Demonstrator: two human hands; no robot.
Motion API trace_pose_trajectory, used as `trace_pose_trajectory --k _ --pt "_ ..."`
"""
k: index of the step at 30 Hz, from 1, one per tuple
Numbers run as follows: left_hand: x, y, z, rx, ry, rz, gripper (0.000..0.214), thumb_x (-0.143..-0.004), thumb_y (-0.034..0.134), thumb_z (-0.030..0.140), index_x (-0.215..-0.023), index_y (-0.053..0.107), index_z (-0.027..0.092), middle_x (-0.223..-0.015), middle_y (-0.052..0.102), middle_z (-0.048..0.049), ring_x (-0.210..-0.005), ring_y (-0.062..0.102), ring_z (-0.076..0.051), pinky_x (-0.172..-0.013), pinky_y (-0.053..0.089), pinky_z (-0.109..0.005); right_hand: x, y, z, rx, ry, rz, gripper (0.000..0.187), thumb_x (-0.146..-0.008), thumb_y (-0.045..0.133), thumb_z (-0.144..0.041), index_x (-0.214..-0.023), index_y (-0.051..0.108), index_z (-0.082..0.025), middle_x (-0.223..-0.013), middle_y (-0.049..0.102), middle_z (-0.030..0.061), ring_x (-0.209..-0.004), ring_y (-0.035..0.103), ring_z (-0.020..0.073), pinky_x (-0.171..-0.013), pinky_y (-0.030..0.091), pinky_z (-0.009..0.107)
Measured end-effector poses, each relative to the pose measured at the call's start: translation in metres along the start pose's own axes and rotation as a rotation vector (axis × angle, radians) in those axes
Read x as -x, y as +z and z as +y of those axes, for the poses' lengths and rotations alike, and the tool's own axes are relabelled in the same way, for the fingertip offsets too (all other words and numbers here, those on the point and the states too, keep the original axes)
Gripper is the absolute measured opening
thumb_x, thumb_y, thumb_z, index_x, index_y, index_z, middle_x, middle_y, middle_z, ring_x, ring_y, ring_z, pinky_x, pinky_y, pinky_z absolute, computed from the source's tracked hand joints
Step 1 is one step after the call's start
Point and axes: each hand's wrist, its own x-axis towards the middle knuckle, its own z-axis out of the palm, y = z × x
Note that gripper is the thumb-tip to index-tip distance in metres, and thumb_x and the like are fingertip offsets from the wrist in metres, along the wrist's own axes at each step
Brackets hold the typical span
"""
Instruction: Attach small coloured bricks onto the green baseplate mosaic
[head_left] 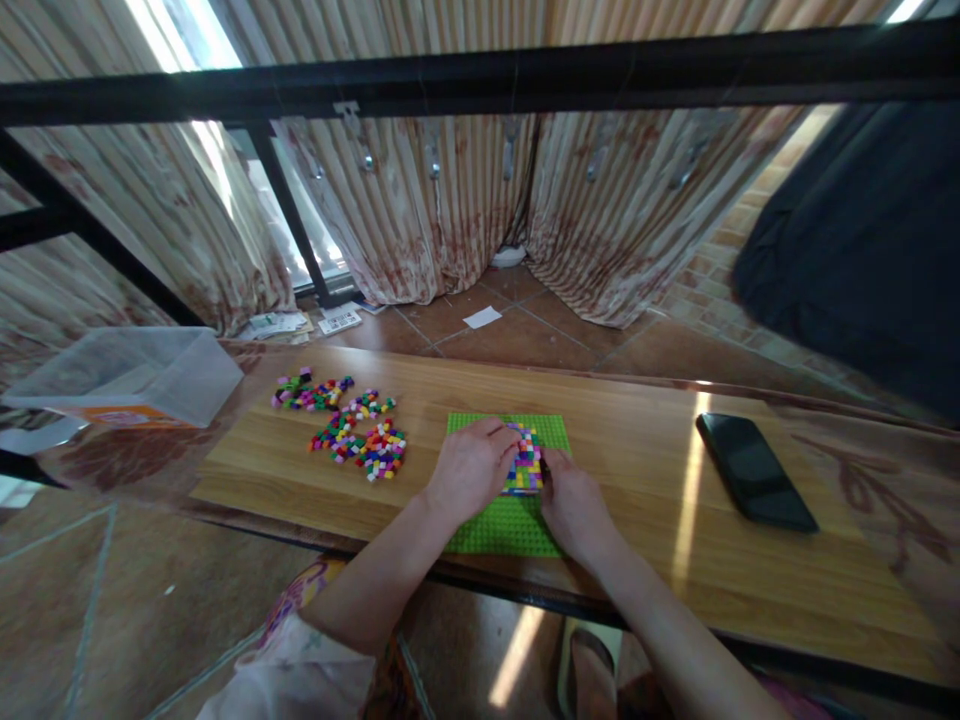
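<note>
Two bare forearms of ours reach forward over a slippered foot on the tiled floor. Our left hand curves over the left part of a small brick build; our right hand is at its right edge, fingers bent. We cannot tell whether either hand is clamped on it. What we see of the build is a blocky patchwork of tiny yellow, purple, blue and pink squares, low and straight-edged, around the middle of a green studded baseplate on a wood-grain board. To our right lies a black phone; to our left, loose multicoloured bricks in clusters, then a translucent plastic box. Beyond, striped curtains hang behind a dark rail.
</note>
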Motion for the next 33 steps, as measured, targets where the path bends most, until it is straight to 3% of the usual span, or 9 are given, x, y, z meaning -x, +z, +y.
trace_pose_trajectory --k 8,18,33 --pt "0.0012 0.0030 0.0000 -0.023 -0.020 0.021 0.020 -0.093 0.048 0.025 -0.103 0.064 0.022 -0.096 0.069 -0.0037 -0.089 0.064 -0.018 -0.079 0.050 -0.030 0.0004 0.0016 0.0014 -0.009 0.009 0.008 0.034 -0.083 0.041 -0.003 -0.110 0.059 -0.012 -0.101 0.064 0.0110 -0.086 0.061 0.0189 -0.076 0.042 0.025" --pt "0.0033 0.0021 0.0038 -0.005 -0.074 0.057 0.016 -0.091 0.050 0.023 -0.099 0.063 0.022 -0.095 0.070 -0.0022 -0.087 0.063 -0.017 -0.077 0.049 -0.029 -0.0001 0.0019 0.0024 0.002 -0.004 0.015 0.034 -0.082 0.041 -0.002 -0.110 0.059 -0.012 -0.100 0.064 0.0114 -0.086 0.061 0.0184 -0.077 0.042 0.025" --pt "0.0048 0.0092 0.0037 -0.124 0.015 0.049 0.023 -0.094 0.045 0.023 -0.087 0.066 0.020 -0.085 0.065 -0.0039 -0.082 0.058 -0.017 -0.074 0.045 -0.029 0.0010 0.0014 0.0000 0.026 -0.003 0.021 0.033 -0.082 0.041 -0.002 -0.108 0.059 -0.012 -0.101 0.065 0.0116 -0.087 0.061 0.0192 -0.076 0.042 0.025"
